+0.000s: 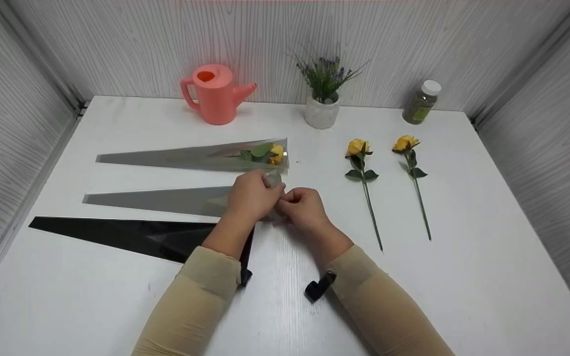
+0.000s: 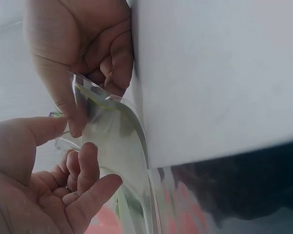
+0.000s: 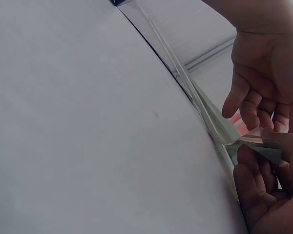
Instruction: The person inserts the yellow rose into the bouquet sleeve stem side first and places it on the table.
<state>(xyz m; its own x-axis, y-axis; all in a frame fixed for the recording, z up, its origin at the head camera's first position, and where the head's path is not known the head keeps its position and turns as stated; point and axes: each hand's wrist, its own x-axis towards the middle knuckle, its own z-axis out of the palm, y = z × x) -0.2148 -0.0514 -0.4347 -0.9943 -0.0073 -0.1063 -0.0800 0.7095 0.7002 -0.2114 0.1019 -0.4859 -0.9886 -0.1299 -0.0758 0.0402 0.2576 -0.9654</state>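
The middle grey sleeve, one of three, lies between the back grey sleeve, which contains one yellow rose, and the black sleeve nearest the person. The right hand pinches the middle one's wide end between thumb and bent fingers; the left hand is half-curled at the same film, though I cannot tell whether it grips. Two loose roses lie rightward, and behind stand one pink watering can, one pot holding a purple-flowered plant, and one white-capped bottle with dark contents.
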